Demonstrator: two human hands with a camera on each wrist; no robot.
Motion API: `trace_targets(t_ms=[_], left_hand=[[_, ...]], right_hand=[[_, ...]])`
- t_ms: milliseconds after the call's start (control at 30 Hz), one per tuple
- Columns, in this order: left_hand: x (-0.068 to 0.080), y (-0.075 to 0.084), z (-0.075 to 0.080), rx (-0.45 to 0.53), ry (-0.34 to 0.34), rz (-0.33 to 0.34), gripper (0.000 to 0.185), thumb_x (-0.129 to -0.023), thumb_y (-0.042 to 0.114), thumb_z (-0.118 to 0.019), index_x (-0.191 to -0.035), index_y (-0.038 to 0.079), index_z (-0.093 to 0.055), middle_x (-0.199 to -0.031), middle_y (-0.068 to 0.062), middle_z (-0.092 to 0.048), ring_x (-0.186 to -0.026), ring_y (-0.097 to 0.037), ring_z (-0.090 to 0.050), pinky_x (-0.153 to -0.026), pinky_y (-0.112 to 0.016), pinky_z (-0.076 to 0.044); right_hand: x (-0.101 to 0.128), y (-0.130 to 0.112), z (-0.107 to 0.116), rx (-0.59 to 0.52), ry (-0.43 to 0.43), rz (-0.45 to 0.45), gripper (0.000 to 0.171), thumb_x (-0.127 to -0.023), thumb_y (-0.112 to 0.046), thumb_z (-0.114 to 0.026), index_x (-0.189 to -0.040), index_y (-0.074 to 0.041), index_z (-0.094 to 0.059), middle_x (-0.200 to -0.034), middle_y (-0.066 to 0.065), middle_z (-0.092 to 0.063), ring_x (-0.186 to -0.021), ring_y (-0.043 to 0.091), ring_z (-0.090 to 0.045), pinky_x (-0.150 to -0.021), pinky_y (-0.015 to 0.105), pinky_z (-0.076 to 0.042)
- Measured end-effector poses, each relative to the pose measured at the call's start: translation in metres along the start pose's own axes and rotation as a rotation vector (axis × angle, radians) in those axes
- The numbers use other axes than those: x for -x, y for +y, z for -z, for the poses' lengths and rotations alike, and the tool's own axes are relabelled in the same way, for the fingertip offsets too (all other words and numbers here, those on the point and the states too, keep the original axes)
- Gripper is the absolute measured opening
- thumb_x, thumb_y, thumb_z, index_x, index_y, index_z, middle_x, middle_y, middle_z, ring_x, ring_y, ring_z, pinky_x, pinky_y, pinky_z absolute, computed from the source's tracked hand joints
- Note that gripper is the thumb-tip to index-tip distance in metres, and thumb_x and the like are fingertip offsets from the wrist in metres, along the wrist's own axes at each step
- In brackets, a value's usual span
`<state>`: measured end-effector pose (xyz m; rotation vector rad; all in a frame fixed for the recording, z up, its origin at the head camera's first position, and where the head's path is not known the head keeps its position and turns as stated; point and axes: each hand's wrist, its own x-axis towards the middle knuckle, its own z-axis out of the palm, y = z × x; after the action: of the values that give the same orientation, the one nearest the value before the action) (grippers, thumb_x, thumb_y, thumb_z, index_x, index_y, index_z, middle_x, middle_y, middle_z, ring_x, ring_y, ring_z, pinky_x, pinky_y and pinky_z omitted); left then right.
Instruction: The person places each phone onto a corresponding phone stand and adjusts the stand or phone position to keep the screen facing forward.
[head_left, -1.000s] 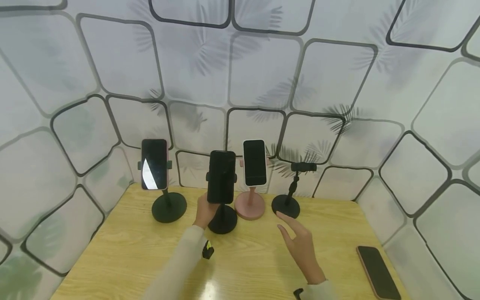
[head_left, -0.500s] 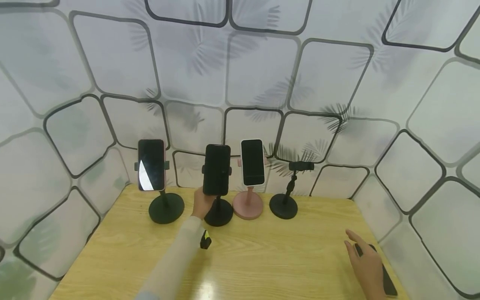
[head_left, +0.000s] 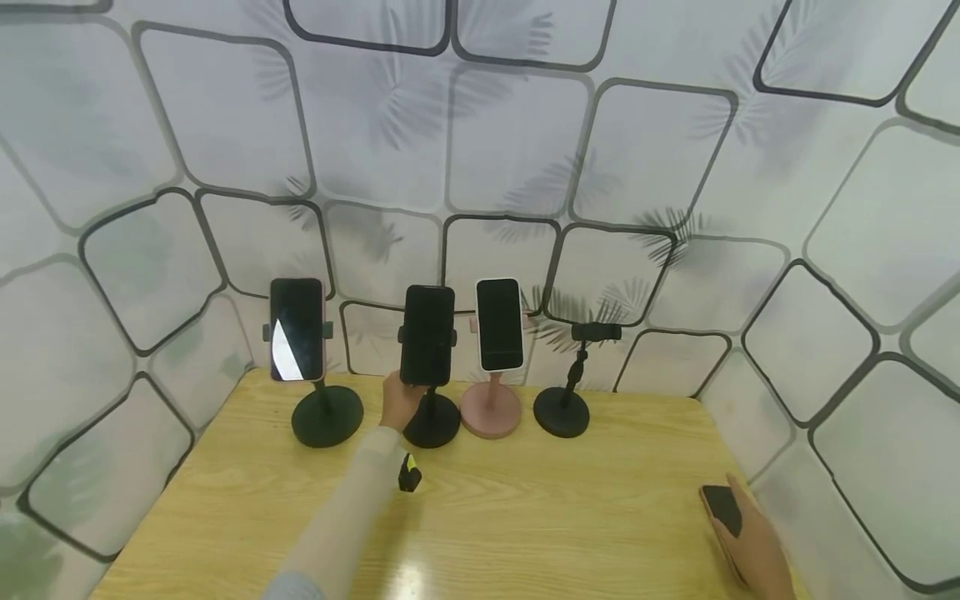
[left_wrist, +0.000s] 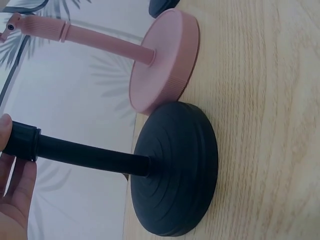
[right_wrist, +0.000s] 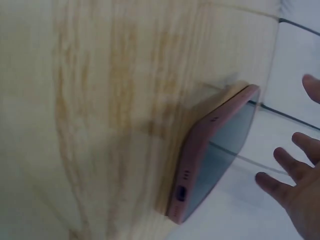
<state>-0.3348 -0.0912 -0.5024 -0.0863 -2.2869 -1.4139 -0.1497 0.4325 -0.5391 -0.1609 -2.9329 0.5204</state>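
Note:
In the head view my left hand (head_left: 400, 402) grips a black phone stand (head_left: 433, 423) by its stem, just below the black phone (head_left: 427, 335) clamped in it. The left wrist view shows thumb and fingers around the collar of that stand (left_wrist: 95, 156), whose round base is down on the table. My right hand (head_left: 757, 546) is at the table's right side, over a phone with a pink edge (head_left: 722, 508). In the right wrist view its fingers (right_wrist: 295, 175) are spread beside this phone (right_wrist: 220, 145), which lies screen up.
A pink stand (head_left: 491, 412) holds a white-edged phone (head_left: 499, 325) close beside the black one. Left of them, a dark green stand (head_left: 327, 417) carries another phone (head_left: 297, 329). Farther right is a black stand (head_left: 562, 412) without a phone. A patterned wall (head_left: 517, 150) rises behind the table (head_left: 525, 508).
My right hand has moved from near the right black stand to the phone at the right. My left hand has shifted the gripped stand slightly back, toward the wall.

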Motion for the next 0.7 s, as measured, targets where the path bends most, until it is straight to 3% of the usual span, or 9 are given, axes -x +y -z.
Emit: trace_targets(t_ms=[167, 300, 500, 600, 700], left_hand=[[-0.002, 0.005, 0.001, -0.006, 0.005, 0.026, 0.009, -0.069, 0.001, -0.067, -0.067, -0.007, -0.063, -0.063, -0.019, -0.063, -0.054, -0.015, -0.048, -0.053, -0.027, -0.042], [-0.004, 0.005, 0.0, 0.006, 0.027, 0.018, 0.011, -0.071, 0.002, -0.068, -0.073, -0.009, -0.064, -0.069, -0.023, -0.065, -0.06, -0.025, -0.054, -0.059, -0.037, -0.049], [-0.01, 0.002, -0.003, 0.011, 0.023, 0.07, 0.018, -0.075, 0.004, -0.069, -0.086, -0.01, -0.065, -0.088, -0.028, -0.067, -0.087, -0.041, -0.063, -0.08, -0.051, -0.051], [-0.015, 0.003, -0.004, -0.014, 0.01, 0.09, 0.019, -0.074, 0.007, -0.07, -0.083, -0.01, -0.065, -0.084, -0.028, -0.067, -0.079, -0.038, -0.062, -0.076, -0.05, -0.051], [-0.019, 0.007, -0.003, -0.036, 0.01, 0.099, 0.017, -0.072, 0.008, -0.07, -0.075, -0.008, -0.065, -0.07, -0.022, -0.064, -0.065, -0.03, -0.056, -0.062, -0.043, -0.049]], right_hand=[[-0.01, 0.02, -0.009, -0.015, -0.183, -0.002, 0.088, -0.086, -0.025, -0.065, -0.144, 0.012, -0.01, -0.133, 0.05, -0.023, -0.117, 0.065, -0.03, -0.092, 0.07, -0.034], [-0.012, 0.029, -0.013, 0.028, -0.278, -0.086, 0.094, -0.088, -0.048, -0.059, -0.146, 0.006, -0.007, -0.132, 0.053, -0.016, -0.115, 0.068, -0.029, -0.086, 0.072, -0.038], [-0.008, 0.035, -0.017, 0.076, -0.248, -0.106, 0.088, -0.086, -0.054, -0.058, -0.143, 0.002, -0.021, -0.128, 0.054, -0.019, -0.109, 0.069, -0.035, -0.077, 0.071, -0.044], [-0.005, 0.036, -0.017, 0.083, -0.232, -0.11, 0.082, -0.086, -0.051, -0.06, -0.138, 0.004, -0.029, -0.125, 0.055, -0.023, -0.101, 0.07, -0.041, -0.073, 0.071, -0.045], [-0.002, 0.035, -0.017, 0.075, -0.231, -0.133, 0.077, -0.085, -0.048, -0.062, -0.134, 0.004, -0.035, -0.121, 0.054, -0.028, -0.092, 0.068, -0.045, -0.069, 0.069, -0.047]])
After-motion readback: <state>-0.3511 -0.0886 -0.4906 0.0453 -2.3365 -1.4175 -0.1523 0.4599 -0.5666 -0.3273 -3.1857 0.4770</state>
